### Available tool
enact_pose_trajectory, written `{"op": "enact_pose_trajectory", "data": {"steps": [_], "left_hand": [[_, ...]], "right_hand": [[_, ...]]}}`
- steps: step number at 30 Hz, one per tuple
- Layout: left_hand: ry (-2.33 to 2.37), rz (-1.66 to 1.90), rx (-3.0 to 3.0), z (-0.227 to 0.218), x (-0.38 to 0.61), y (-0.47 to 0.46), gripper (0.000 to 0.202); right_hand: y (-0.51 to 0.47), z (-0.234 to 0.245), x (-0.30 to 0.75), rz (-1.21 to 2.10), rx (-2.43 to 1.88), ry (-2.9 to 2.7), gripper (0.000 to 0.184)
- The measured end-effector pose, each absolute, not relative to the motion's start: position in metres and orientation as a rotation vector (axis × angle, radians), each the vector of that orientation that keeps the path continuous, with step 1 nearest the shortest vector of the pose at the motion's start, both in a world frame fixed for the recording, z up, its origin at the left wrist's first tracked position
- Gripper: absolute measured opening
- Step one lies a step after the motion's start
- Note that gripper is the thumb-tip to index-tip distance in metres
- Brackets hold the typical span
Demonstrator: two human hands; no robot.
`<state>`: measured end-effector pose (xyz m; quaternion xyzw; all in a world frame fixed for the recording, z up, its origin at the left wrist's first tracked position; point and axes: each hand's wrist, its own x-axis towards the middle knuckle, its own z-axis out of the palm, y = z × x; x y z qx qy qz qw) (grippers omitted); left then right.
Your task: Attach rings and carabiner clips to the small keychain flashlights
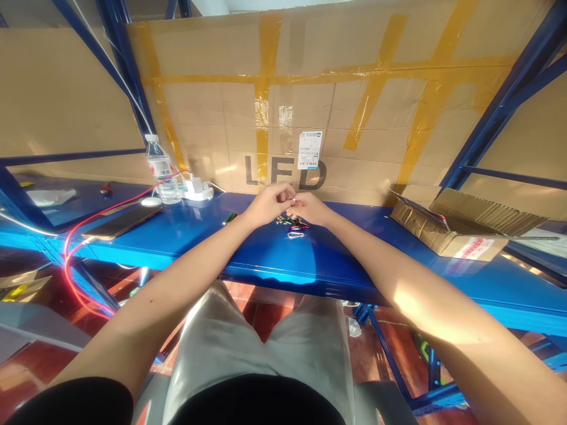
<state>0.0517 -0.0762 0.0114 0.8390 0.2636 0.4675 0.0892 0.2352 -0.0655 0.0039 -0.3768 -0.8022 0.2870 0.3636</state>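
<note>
My left hand (271, 203) and my right hand (309, 208) meet over the middle of the blue table (261, 251). Both have their fingers curled in a pinch, with the fingertips close together. A tiny pale piece shows between them, too small to name. Just below the hands lies a small pile of coloured metal carabiners (296, 224), some red, green and silver. One silver carabiner (296, 235) sits nearest to me. Left of my left hand, a small green object (229, 219) rests on the tabletop.
An open cardboard box (447, 233) stands on the right. At the left are a water bottle (163, 171), a white power strip (197, 190), a dark phone-like slab (121, 223) and a red cable (66, 260). A taped cardboard wall (212, 130) closes off the back.
</note>
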Motion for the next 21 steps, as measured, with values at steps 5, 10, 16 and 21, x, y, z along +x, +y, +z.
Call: {"op": "enact_pose_trajectory", "data": {"steps": [5,10,16,21], "left_hand": [[0.779,1.381,2.464,0.0126,0.0508,-0.0770,0.008],[0.748,1.382,2.503,0.0094,0.0512,-0.0755,0.009],[0.717,1.380,2.545,0.0072,0.0546,-0.0772,0.006],[0.664,1.387,2.579,0.0054,0.0552,-0.0757,0.007]], "right_hand": [[-0.0635,0.0035,0.2391,0.726,-0.919,-2.021,0.018],[-0.0614,0.0044,0.2409,0.715,-0.901,-1.994,0.018],[-0.0634,0.0060,0.2390,0.792,-0.778,-1.964,0.022],[-0.0623,0.0062,0.2398,0.724,-0.761,-1.973,0.023]]}}
